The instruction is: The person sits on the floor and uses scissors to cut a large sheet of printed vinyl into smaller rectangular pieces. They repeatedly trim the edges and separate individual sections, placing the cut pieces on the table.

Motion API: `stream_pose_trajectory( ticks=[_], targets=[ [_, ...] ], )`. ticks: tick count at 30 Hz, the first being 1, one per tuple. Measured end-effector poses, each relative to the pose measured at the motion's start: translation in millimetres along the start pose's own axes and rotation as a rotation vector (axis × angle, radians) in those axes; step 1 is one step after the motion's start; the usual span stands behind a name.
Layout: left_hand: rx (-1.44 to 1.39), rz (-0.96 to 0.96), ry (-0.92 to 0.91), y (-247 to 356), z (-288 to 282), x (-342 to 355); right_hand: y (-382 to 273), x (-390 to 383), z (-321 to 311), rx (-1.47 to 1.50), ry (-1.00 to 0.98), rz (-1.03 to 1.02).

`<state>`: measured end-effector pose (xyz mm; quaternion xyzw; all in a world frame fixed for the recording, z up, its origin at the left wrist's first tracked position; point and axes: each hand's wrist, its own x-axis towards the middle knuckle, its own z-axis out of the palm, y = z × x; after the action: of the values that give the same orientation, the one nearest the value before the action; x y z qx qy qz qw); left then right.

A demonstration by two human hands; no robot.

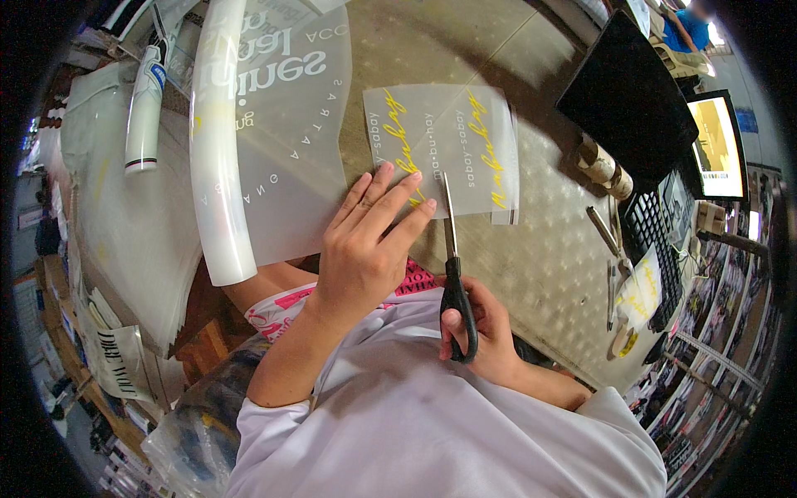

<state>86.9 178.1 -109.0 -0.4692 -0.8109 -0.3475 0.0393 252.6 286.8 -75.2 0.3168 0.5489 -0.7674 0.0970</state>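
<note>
1. Worktable (544, 261) runs past our grip, cut off up top.
2. Our right hand (493, 334) grips one pair of scissors (453, 272), tip over one cloudy sheet (450, 133) just ahead; second blade's hard to make out.
3. Left of that, our left hand (364, 249) lies open, hiding some lettering (401, 124).

Look at your scissors (453, 270), shiny metal up top, smooth plastic where you grip! That small sheet (451, 137) looks like smooth, translucent plastic, the roll (222, 158) glossy; your tabletop (548, 249) has a dimpled sheen, your shirt (465, 432) is matt cloth.
</note>
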Motion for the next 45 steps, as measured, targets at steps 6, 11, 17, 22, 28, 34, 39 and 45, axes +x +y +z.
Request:
stream_pose_trajectory(
  ticks=[6, 11, 17, 22, 28, 34, 39, 45],
  targets=[
    [0.006, -0.086, 0.064, 16.6, 3.2, 8.2, 0.4, 0.8, -0.3, -0.027, 0.01, -0.013],
    [0.094, -0.035, 0.114, 15.0, 14.9, 5.3, -1.9, 0.8, -0.5, -0.019, 0.017, -0.005],
    [0.071, -0.035, 0.127, 12.6, 16.1, 3.1, -16.0, 9.1, 4.9, 0.016, 0.034, -0.002],
    [0.021, -0.04, 0.118, 12.2, 12.5, 3.4, -24.4, 15.5, 8.5, 0.04, 0.043, -0.009],
    [-0.023, -0.035, 0.088, 10.2, 9.0, 1.3, -36.0, 24.8, 12.7, 0.027, 0.066, -0.03],
    [-0.066, -0.035, 0.062, 9.9, 6.1, -0.5, -44.9, 31.2, 16.4, 0.009, 0.096, -0.03],
    [-0.072, -0.029, 0.071, 8.9, 8.3, -1.4, -46.2, 37.0, 16.6, -0.003, 0.109, -0.053],
    [-0.102, -0.043, 0.048, 12.9, 3.0, 0.1, -50.2, 45.3, 17.2, -0.054, 0.146, -0.102]
  ],
)
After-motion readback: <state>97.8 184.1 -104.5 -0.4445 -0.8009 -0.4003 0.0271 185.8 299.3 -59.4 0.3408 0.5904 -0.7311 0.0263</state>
